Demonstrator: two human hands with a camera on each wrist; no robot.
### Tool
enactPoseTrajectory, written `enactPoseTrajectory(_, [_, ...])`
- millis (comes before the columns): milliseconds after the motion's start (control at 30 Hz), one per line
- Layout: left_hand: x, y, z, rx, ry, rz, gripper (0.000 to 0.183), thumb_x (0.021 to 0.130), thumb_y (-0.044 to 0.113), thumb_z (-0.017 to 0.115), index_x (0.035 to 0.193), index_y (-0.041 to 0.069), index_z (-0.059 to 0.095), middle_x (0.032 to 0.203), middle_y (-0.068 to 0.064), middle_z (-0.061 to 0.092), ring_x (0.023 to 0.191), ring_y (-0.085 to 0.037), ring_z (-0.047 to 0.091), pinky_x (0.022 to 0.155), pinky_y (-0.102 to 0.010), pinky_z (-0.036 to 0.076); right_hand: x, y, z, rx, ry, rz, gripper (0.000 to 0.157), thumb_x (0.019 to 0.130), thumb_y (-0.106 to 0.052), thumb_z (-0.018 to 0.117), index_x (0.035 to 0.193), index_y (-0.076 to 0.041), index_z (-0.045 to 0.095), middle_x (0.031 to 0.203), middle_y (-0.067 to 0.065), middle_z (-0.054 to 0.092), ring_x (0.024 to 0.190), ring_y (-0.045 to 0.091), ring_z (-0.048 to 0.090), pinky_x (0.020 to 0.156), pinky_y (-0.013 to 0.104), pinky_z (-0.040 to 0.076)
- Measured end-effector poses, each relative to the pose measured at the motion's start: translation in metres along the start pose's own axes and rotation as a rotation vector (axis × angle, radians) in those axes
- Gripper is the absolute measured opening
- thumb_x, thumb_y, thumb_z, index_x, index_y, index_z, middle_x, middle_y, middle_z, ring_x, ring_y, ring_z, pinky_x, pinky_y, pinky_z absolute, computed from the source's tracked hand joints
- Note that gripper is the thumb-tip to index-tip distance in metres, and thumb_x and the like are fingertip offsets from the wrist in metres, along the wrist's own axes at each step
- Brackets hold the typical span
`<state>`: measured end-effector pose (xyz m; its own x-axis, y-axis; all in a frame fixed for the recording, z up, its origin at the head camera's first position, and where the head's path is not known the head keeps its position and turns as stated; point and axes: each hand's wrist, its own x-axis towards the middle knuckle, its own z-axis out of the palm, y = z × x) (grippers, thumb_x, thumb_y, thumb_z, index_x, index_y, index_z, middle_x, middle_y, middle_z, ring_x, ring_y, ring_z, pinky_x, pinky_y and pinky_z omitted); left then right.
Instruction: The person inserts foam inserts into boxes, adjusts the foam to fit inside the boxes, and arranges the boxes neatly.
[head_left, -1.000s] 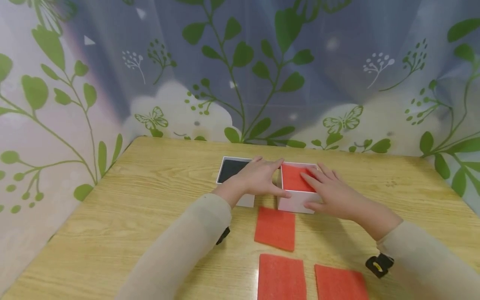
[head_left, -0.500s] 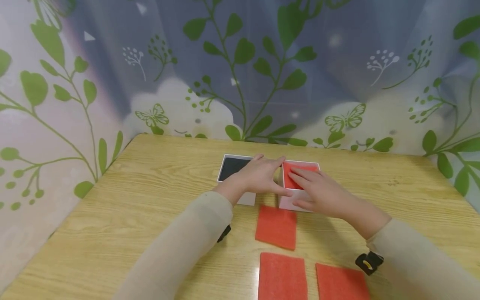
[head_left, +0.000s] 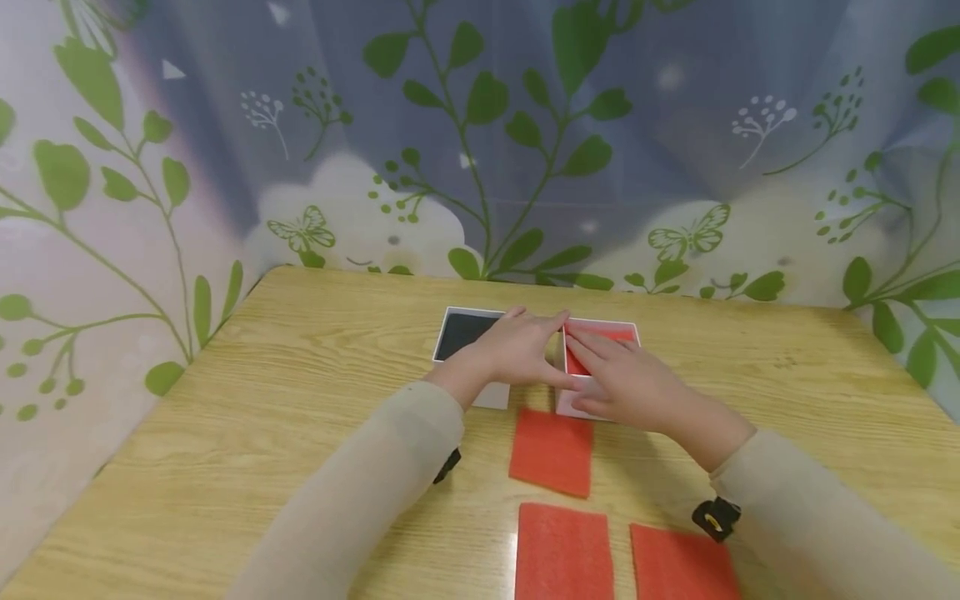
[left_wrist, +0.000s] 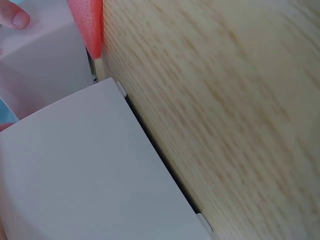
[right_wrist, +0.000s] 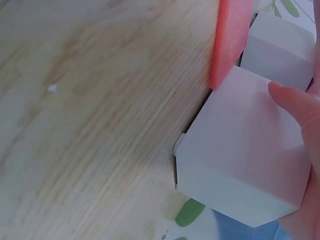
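Note:
A white open-top box (head_left: 564, 402) stands on the table with a folded red cloth (head_left: 574, 365) inside it. My left hand (head_left: 521, 346) spreads across the box's left side, its thumb by the front rim and its forefinger by the back corner. My right hand (head_left: 633, 379) lies over the box; its straight fingers reach inside onto the red cloth. In the right wrist view its thumb (right_wrist: 292, 100) rests on the white front wall. A second white box (head_left: 493, 397) with a dark piece (head_left: 463, 333) inside stands to the left, partly hidden by my left hand.
Three red cloth squares lie in front of the boxes: one nearest them (head_left: 553, 452), one lower down (head_left: 566, 550) and one at the lower right (head_left: 682, 562). A leaf-patterned curtain (head_left: 480, 167) hangs behind the wooden table (head_left: 337, 333).
My right hand has slid leftward across the box, its fingertips passing from the right part of the red cloth to the left rim. My left hand has kept its place.

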<state>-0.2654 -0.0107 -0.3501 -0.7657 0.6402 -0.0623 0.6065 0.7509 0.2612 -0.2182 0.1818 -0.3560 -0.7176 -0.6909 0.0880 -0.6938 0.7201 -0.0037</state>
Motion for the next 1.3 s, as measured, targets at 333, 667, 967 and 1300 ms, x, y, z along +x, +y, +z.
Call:
enactPoseTrajectory(333, [-0.0014,-0.0012,-0.0010,0.006,-0.002,0.003,0.102,0.077,0.069,0.056,0.150,0.010,0.019,0.148,-0.001,0.032,0.134,-0.013,0.031,0.112,-0.040,0.005,0.0021,-0.0008,0.0015,0.018,-0.024,0.031,0.085,0.084,-0.042,0.066,0.145,0.003,0.027,0.150,0.018,0.024,0.136,0.034,0.025,0.103,0.054,0.028])
enactPoseTrajectory(667, [-0.0009,-0.0014,-0.0003,0.003,0.003,0.010,0.101,0.077,0.068,0.058,0.150,0.010,0.019,0.148,-0.001,0.033,0.134,-0.013,0.032,0.112,-0.040,0.005,0.0022,-0.0030,0.0007,0.021,-0.031,0.054,0.082,0.084,-0.041,0.066,0.144,0.003,0.030,0.149,0.018,0.028,0.135,0.034,0.028,0.103,0.055,0.028])
enactPoseTrajectory(967, [-0.0002,-0.0009,-0.0010,0.008,-0.004,0.006,0.100,0.077,0.068,0.057,0.150,0.011,0.019,0.148,-0.001,0.033,0.134,-0.013,0.032,0.112,-0.040,0.005,0.0020,-0.0019,0.0019,0.021,-0.013,0.052,0.083,0.083,-0.042,0.067,0.143,0.003,0.030,0.148,0.017,0.028,0.135,0.034,0.028,0.104,0.053,0.028])
enactPoseTrajectory(1300, [-0.0016,0.0000,-0.0016,0.013,-0.004,-0.008,0.097,0.078,0.065,0.059,0.150,0.012,0.020,0.147,-0.001,0.035,0.133,-0.012,0.033,0.112,-0.041,0.006,-0.0029,0.0019,-0.0028,0.171,-0.003,0.001,0.068,0.087,-0.033,0.066,0.139,0.002,0.041,0.143,0.018,0.037,0.130,0.036,0.035,0.101,0.054,0.032])
